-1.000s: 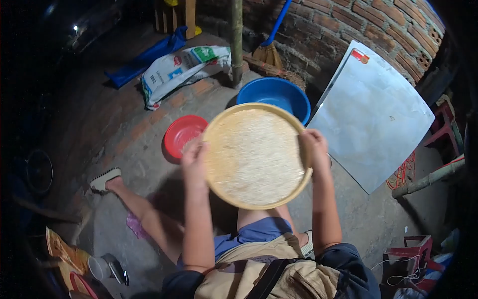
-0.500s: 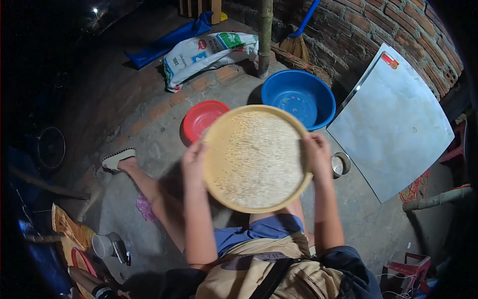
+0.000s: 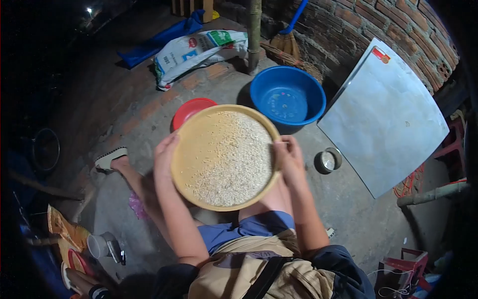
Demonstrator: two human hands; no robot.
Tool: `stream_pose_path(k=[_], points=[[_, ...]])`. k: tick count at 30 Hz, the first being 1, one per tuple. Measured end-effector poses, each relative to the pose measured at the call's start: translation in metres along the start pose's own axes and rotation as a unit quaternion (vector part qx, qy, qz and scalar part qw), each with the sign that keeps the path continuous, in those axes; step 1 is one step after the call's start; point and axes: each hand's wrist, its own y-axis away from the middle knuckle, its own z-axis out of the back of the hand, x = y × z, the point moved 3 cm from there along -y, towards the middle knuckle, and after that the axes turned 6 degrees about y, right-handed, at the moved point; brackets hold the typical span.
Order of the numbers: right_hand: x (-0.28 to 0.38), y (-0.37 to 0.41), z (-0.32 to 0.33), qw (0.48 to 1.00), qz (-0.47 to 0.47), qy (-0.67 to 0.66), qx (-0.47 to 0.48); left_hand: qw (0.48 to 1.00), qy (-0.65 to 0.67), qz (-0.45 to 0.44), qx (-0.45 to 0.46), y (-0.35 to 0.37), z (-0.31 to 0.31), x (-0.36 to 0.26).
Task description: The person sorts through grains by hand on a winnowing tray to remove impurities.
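Note:
A round yellow tray (image 3: pixel 194 149) is held up over my lap. Pale grains (image 3: pixel 239 159) lie heaped toward its right and lower side, with scattered yellowish grains to the left of them. My left hand (image 3: pixel 166 153) grips the tray's left rim. On the right rim, my right hand (image 3: pixel 289 153) is closed with the fingers wrapped at the edge. Behind the tray a red basin (image 3: pixel 193 106) is partly hidden, and a blue basin (image 3: pixel 288 95) stands beyond its upper right edge.
A metal bowl (image 3: pixel 328 160) sits on the floor at right, beside a large pale panel (image 3: pixel 383 119). A white sack (image 3: pixel 199 52), a bamboo post (image 3: pixel 254 37) and a broom (image 3: pixel 286 45) are beyond. Another person's hand (image 3: pixel 79 279) shows at lower left, near a white container (image 3: pixel 97 246).
Both hands and the tray have shifted left relative to the basins, covering more of the red one. The grains look sharper and lie more to the tray's right side.

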Motion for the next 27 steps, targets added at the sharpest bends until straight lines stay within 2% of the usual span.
stream_pose_path(k=[1,2,4,5,6,8,10,14,16,20,27], points=[[0.004,-0.005,0.018,1.0,0.021,0.018,-0.009,1.0,-0.017,0.007,0.016,-0.003,-0.011,0.008],[0.009,-0.01,0.038,0.998,-0.03,0.011,-0.046,1.0,-0.023,0.005,0.02,-0.007,-0.024,0.024],[0.013,-0.021,0.088,0.989,-0.062,-0.016,-0.134,0.999,0.001,-0.01,0.038,0.007,-0.079,0.052],[0.02,-0.021,0.108,0.988,-0.054,-0.013,-0.145,0.998,-0.021,-0.046,0.034,0.006,-0.092,0.074],[0.026,-0.018,0.119,0.986,-0.069,-0.042,-0.147,0.998,0.006,-0.036,0.055,0.022,-0.115,0.066],[0.02,-0.018,0.128,0.985,-0.061,-0.004,-0.159,0.998,0.029,0.021,0.059,0.019,-0.111,0.073],[0.01,-0.014,0.107,0.981,-0.063,0.062,-0.173,0.999,0.017,0.024,0.042,0.014,-0.091,0.056],[0.001,-0.002,0.036,0.998,-0.007,-0.054,-0.042,0.999,0.002,0.008,0.036,-0.003,-0.021,0.038],[-0.001,-0.002,0.025,0.997,-0.008,-0.071,-0.024,1.0,-0.004,-0.005,0.022,-0.002,-0.006,0.032],[0.002,-0.008,0.037,0.997,-0.051,-0.04,-0.04,1.0,-0.019,-0.011,0.005,0.009,-0.016,0.038],[0.001,-0.006,0.051,0.995,-0.047,-0.043,-0.076,1.0,-0.002,0.013,0.025,0.013,-0.038,0.045]])
